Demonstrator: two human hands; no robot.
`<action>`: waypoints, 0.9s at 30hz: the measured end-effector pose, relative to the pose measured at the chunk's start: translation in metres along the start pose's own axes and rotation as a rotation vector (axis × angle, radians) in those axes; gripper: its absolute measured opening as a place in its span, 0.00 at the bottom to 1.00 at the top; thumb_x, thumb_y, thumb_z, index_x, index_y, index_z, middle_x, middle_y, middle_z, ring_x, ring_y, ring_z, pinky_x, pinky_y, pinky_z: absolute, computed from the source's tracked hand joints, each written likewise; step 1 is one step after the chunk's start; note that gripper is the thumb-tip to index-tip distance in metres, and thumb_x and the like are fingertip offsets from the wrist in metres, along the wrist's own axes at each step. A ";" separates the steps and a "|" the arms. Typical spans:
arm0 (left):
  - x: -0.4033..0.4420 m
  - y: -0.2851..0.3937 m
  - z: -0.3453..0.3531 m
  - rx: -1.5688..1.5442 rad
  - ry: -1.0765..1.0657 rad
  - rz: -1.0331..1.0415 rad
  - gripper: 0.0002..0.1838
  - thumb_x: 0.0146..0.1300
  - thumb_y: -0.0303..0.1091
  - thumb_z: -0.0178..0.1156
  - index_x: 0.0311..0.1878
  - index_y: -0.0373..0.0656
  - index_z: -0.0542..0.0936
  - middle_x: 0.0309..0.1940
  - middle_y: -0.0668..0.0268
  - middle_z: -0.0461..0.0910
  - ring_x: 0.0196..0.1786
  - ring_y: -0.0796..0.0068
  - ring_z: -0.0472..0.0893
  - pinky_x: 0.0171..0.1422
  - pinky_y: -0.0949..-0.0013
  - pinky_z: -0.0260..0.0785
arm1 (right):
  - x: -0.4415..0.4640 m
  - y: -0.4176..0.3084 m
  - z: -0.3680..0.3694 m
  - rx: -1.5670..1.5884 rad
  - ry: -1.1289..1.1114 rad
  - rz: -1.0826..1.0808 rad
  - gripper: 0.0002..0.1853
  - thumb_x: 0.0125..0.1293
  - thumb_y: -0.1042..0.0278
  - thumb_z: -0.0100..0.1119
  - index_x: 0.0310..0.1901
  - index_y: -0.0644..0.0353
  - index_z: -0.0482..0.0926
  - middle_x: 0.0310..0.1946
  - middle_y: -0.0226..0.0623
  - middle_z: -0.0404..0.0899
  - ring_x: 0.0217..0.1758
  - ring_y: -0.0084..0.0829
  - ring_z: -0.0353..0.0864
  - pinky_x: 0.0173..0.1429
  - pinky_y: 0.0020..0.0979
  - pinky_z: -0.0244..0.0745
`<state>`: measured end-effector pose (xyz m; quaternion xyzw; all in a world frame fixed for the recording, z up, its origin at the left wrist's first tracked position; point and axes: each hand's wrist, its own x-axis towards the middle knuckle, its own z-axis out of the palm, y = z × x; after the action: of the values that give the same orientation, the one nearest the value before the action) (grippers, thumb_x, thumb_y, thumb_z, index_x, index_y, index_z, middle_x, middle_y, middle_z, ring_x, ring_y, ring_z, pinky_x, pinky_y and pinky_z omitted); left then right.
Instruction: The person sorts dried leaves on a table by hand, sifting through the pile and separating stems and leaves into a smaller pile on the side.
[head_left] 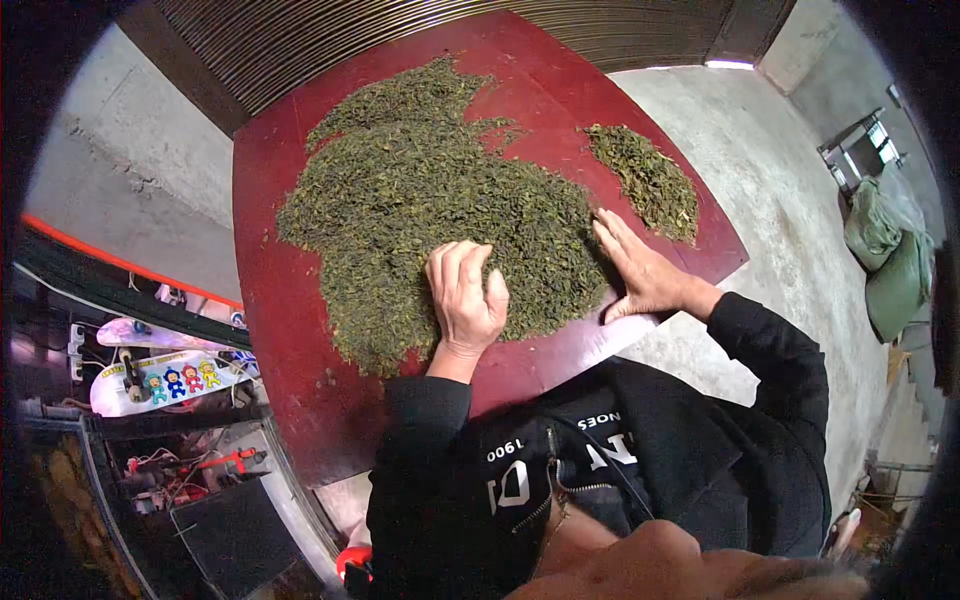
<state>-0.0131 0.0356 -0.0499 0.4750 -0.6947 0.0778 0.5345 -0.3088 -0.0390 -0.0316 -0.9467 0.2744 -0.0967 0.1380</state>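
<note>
A large, spread-out pile of dark green dried leaves (pixel 400 200) covers much of the red tabletop (pixel 290 400). My left hand (pixel 466 300) rests on the near part of the pile, its fingers curled and close together; whatever may be under the fingertips is hidden. At the pile's right edge, my right hand (pixel 640 270) lies on its side against the leaves, with the thumb apart from the fingers and nothing held. Beyond it, a smaller heap of browner leaves (pixel 650 185) sits apart near the table's right edge.
To the left, a skateboard deck (pixel 160 383) with cartoon figures lies on a cluttered shelf. Green sacks (pixel 895 285) stand on the concrete floor (pixel 745 150) at the far right. A ribbed metal shutter (pixel 340 35) is behind the table.
</note>
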 end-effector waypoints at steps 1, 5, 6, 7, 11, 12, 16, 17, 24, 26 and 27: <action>0.001 0.001 -0.001 0.004 0.000 0.006 0.19 0.59 0.34 0.57 0.53 0.36 0.76 0.49 0.53 0.75 0.49 0.53 0.73 0.60 0.53 0.65 | 0.000 -0.001 0.005 -0.056 0.003 -0.004 0.59 0.61 0.29 0.57 0.76 0.68 0.43 0.76 0.64 0.40 0.80 0.58 0.42 0.80 0.49 0.46; 0.000 0.010 0.002 -0.006 -0.047 -0.002 0.26 0.59 0.42 0.57 0.57 0.37 0.73 0.53 0.50 0.72 0.53 0.50 0.71 0.63 0.50 0.63 | 0.020 -0.020 0.032 -0.126 0.073 0.040 0.56 0.64 0.32 0.56 0.75 0.69 0.43 0.76 0.66 0.40 0.80 0.61 0.41 0.81 0.50 0.45; -0.001 0.013 0.003 -0.012 -0.062 -0.007 0.28 0.59 0.44 0.58 0.59 0.37 0.72 0.55 0.50 0.71 0.55 0.50 0.70 0.64 0.49 0.62 | 0.026 -0.024 0.038 -0.152 0.093 0.057 0.55 0.65 0.33 0.55 0.75 0.70 0.44 0.76 0.67 0.40 0.80 0.62 0.41 0.81 0.50 0.44; -0.002 0.015 0.005 -0.016 -0.065 -0.004 0.28 0.59 0.44 0.58 0.59 0.37 0.72 0.55 0.50 0.71 0.55 0.50 0.70 0.64 0.49 0.62 | 0.034 -0.027 0.044 -0.133 0.129 0.033 0.52 0.66 0.36 0.54 0.75 0.70 0.44 0.76 0.67 0.40 0.80 0.61 0.41 0.81 0.50 0.43; -0.007 0.021 0.010 -0.012 -0.114 0.035 0.36 0.58 0.53 0.57 0.63 0.37 0.68 0.59 0.48 0.66 0.59 0.46 0.67 0.66 0.44 0.59 | 0.063 -0.036 0.062 -0.071 0.224 -0.032 0.46 0.71 0.44 0.51 0.75 0.71 0.45 0.75 0.67 0.41 0.80 0.61 0.41 0.81 0.49 0.43; -0.008 0.022 0.011 -0.019 -0.122 0.039 0.36 0.58 0.53 0.57 0.63 0.37 0.68 0.59 0.48 0.66 0.59 0.46 0.67 0.66 0.44 0.59 | 0.069 -0.037 0.064 -0.015 0.241 -0.071 0.44 0.72 0.45 0.50 0.75 0.70 0.45 0.76 0.67 0.40 0.80 0.61 0.41 0.81 0.49 0.43; -0.010 0.024 0.014 0.027 -0.132 0.027 0.38 0.58 0.57 0.55 0.64 0.37 0.67 0.62 0.47 0.64 0.62 0.43 0.64 0.70 0.41 0.55 | 0.094 -0.030 0.080 0.138 0.279 -0.193 0.41 0.71 0.49 0.52 0.76 0.63 0.47 0.77 0.61 0.43 0.80 0.58 0.43 0.81 0.49 0.45; -0.010 0.024 0.015 0.024 -0.134 0.032 0.38 0.58 0.57 0.55 0.64 0.37 0.67 0.62 0.47 0.64 0.62 0.43 0.64 0.70 0.41 0.55 | 0.101 -0.031 0.080 0.136 0.283 -0.188 0.41 0.71 0.49 0.52 0.76 0.63 0.47 0.77 0.61 0.43 0.80 0.58 0.43 0.81 0.49 0.45; -0.008 0.026 0.013 0.068 -0.099 0.040 0.38 0.59 0.58 0.53 0.64 0.38 0.67 0.65 0.45 0.62 0.64 0.43 0.63 0.72 0.40 0.51 | 0.139 -0.038 0.055 0.095 0.234 -0.296 0.39 0.65 0.54 0.56 0.74 0.59 0.56 0.76 0.51 0.51 0.80 0.52 0.48 0.80 0.48 0.49; -0.008 0.028 0.012 0.082 -0.083 0.034 0.38 0.58 0.59 0.53 0.64 0.39 0.67 0.65 0.45 0.62 0.63 0.43 0.63 0.73 0.39 0.50 | 0.143 -0.039 0.038 -0.209 0.263 -0.417 0.37 0.65 0.56 0.56 0.73 0.59 0.59 0.76 0.49 0.53 0.80 0.51 0.49 0.79 0.48 0.51; -0.008 0.029 0.011 0.082 -0.080 0.031 0.38 0.58 0.59 0.53 0.64 0.39 0.67 0.65 0.45 0.62 0.63 0.43 0.63 0.73 0.39 0.50 | 0.141 -0.037 0.032 -0.194 0.212 -0.409 0.36 0.64 0.59 0.56 0.73 0.59 0.59 0.76 0.48 0.54 0.80 0.50 0.49 0.80 0.47 0.51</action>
<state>-0.0424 0.0487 -0.0491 0.4885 -0.7191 0.0954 0.4849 -0.1651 -0.0794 -0.0346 -0.9759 0.0978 -0.1948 -0.0055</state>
